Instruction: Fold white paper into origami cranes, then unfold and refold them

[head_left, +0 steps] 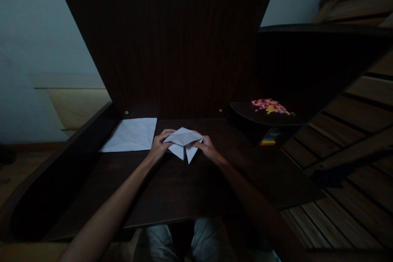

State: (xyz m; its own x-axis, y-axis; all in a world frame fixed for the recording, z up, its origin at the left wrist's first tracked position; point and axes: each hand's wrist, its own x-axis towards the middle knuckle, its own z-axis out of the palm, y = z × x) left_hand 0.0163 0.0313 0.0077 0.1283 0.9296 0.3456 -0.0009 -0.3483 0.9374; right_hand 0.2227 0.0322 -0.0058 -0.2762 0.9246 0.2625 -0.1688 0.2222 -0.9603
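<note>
A folded sheet of white paper (183,136) is held up over the dark desk, with a peaked top and two pointed flaps hanging down toward me. My left hand (160,144) grips its left corner, thumb on the near side and fingers behind. On the opposite corner my right hand (207,146) is closed, its thumb pressed against the inner side of a flap. The paper hides most of the fingertips of both hands.
Creased white paper (135,134) lies flat at the back left of the desk (172,188). A raised side panel bounds the left edge. On a small corner shelf (245,111) at right sits a pile of pink, red and yellow bits (270,106); a tall panel stands behind.
</note>
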